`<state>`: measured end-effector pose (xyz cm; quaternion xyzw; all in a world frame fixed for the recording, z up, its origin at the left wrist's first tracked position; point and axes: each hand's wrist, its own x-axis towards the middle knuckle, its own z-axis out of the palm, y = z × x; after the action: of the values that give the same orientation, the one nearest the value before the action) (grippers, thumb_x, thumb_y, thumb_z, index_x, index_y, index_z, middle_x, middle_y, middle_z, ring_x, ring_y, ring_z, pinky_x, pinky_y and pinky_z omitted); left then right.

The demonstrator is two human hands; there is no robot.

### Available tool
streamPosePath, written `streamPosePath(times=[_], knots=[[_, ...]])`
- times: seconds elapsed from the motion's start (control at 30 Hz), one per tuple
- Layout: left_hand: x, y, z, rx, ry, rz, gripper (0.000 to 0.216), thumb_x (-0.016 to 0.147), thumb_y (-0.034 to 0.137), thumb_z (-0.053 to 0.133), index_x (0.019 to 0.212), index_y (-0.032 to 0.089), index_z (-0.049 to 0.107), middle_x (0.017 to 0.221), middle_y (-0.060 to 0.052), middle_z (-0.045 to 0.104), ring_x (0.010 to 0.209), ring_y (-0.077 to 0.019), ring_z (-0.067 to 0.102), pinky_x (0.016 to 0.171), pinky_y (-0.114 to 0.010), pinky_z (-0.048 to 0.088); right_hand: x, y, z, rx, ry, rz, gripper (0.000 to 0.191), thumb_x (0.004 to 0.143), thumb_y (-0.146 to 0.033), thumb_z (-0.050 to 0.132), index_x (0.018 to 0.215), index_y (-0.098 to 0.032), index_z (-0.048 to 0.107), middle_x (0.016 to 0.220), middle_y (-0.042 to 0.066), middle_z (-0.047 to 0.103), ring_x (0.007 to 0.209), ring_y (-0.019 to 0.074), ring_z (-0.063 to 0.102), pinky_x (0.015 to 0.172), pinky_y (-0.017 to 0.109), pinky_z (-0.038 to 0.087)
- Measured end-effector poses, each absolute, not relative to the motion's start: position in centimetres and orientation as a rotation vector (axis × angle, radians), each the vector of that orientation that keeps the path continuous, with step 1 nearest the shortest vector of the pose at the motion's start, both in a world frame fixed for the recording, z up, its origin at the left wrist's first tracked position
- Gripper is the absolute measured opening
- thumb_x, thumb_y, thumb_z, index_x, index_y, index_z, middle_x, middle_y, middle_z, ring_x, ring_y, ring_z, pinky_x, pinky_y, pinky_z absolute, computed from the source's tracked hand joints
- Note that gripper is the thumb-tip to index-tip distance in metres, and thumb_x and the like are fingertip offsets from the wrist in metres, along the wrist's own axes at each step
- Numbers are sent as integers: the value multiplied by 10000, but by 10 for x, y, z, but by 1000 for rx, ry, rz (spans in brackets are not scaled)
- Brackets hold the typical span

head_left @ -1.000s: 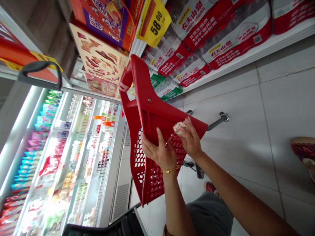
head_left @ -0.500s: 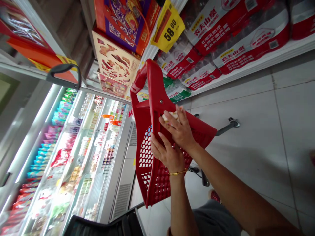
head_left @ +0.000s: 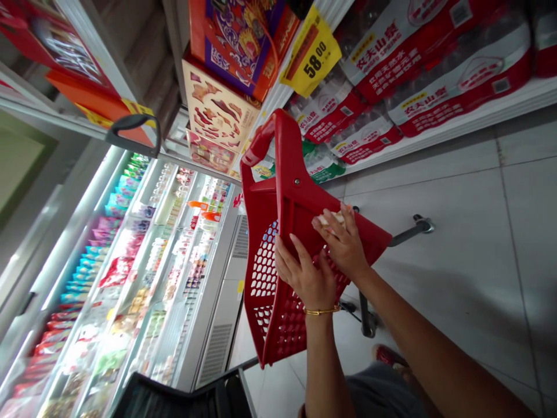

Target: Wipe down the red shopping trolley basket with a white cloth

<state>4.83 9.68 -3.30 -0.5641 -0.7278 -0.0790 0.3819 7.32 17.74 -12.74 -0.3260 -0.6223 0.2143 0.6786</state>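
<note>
A red plastic shopping basket is tipped on its side, its perforated wall facing me and its handle pointing up. My left hand, with a gold bracelet at the wrist, lies flat with fingers stretched against the basket's wall. My right hand presses a small pale cloth or wipe against the basket's solid red panel, fingers closed over it.
A lit open chiller full of packaged goods runs along the left. Shelves with shrink-wrapped water bottle packs, gift boxes and a yellow 58.00 price tag stand behind the basket. A metal cart frame lies on the tiled floor.
My right hand with the cloth slid up the red panel toward the handle, then back down to the right. The view shifted slightly; my left hand stays on the basket wall.
</note>
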Motion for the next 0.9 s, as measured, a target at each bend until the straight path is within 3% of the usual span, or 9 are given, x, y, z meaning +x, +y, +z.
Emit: streamPosePath(times=[0.3,0.47,0.63,0.73,0.9], knots=[[62,98,-23,-1443,-1904,-436,654,937,289,515,1526,141,271,1505,-219,409,1401,-306,378,1134,-501,323,76,162,-136,-760,-1333,539,642,948,-152,528,1494,-403,304,1579,-1,346,1514,321,119,1185,629,301],[64,100,-19,-1353,-1961,-563,579,965,323,469,1484,92,359,1386,-236,533,1298,-294,491,1075,-467,384,80,156,-136,-772,-1342,537,618,958,-124,484,1486,-404,324,1580,11,346,1506,315,173,1171,626,324],[64,104,-21,-1342,-2030,-586,523,1005,303,351,1491,109,350,1525,-213,397,1402,-273,398,1131,-462,306,91,153,-135,-750,-1363,481,611,959,-89,456,1477,-395,349,1571,37,361,1473,304,288,1137,599,391],[61,105,-22,-1409,-2016,-651,508,1015,255,285,1499,105,329,1510,-189,429,1409,-219,401,1142,-410,296,96,154,-120,-719,-1347,402,619,956,-101,476,1481,-400,339,1578,37,347,1449,301,342,1132,559,419],[59,102,-24,-1410,-2035,-759,484,1014,282,292,1439,112,448,1441,-158,529,1360,-213,458,1145,-396,302,92,174,-83,-531,-1446,269,577,947,-193,541,1454,-424,388,1581,-43,336,1509,301,161,1217,564,276]])
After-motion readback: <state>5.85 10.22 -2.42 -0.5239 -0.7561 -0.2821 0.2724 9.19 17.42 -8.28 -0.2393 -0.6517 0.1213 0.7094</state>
